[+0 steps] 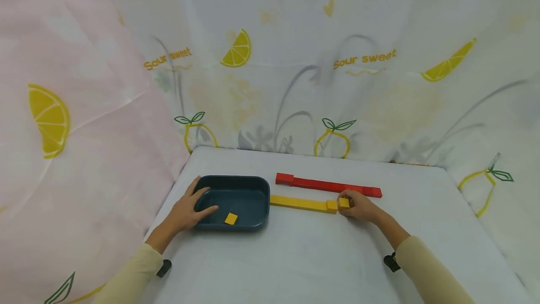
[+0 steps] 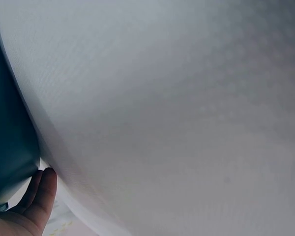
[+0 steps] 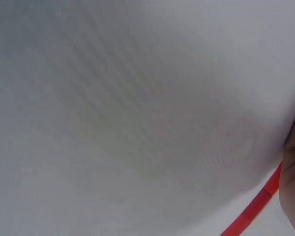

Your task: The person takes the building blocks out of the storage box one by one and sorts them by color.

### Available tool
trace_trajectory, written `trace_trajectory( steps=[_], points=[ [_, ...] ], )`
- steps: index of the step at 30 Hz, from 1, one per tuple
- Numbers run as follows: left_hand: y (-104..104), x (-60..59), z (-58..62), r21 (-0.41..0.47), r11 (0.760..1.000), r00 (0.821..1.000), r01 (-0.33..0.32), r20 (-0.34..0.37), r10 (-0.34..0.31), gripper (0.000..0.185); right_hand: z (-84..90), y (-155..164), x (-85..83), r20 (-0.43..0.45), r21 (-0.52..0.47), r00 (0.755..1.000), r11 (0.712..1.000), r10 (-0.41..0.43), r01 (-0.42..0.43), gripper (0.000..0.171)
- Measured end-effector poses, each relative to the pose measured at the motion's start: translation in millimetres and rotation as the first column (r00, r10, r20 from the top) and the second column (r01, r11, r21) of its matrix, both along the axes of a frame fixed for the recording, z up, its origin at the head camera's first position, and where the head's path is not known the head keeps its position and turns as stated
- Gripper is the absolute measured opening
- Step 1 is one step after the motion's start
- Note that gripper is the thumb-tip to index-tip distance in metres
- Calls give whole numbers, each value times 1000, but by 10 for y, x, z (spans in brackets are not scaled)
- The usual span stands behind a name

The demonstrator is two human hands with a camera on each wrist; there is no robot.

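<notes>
My left hand [image 1: 185, 211] grips the left side of a dark blue rectangular tray [image 1: 264, 219], with the thumb reaching over the rim. In the left wrist view, fingers [image 2: 42, 199] lie along the tray's outer wall. One yellow block [image 1: 231, 218] lies inside the tray, near its front wall. Between thumb and fingers, my right hand [image 1: 360, 207] pinches a yellow cube [image 1: 343, 202]. That cube is just off the right end of a row of yellow blocks [image 1: 301, 203], which runs rightward from the tray.
Behind the yellow row lies a row of red blocks [image 1: 325, 185], slightly slanted, its right end behind my right hand. A white cloth covers the table [image 1: 303, 262]. Lemon-printed curtains [image 1: 278, 60] hang behind the table and at its sides.
</notes>
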State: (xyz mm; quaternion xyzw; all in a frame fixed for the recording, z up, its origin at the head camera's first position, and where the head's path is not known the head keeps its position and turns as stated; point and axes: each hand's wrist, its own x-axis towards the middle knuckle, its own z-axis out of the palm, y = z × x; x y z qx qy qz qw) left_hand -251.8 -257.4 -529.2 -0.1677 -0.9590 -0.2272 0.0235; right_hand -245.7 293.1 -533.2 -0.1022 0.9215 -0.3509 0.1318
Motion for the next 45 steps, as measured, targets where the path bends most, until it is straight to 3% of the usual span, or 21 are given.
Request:
trace_trajectory(
  steps=[15,45],
  points=[
    [-6,11,-17,-8,1000,1000,0,7,0,77,-52,-40,87,31,-21,995,996,-90,91,41],
    [-15,8,-20,3,1000,1000,1,12,-1,76,-83,-50,87,26,-85,996,993,-82,84,42]
  ],
)
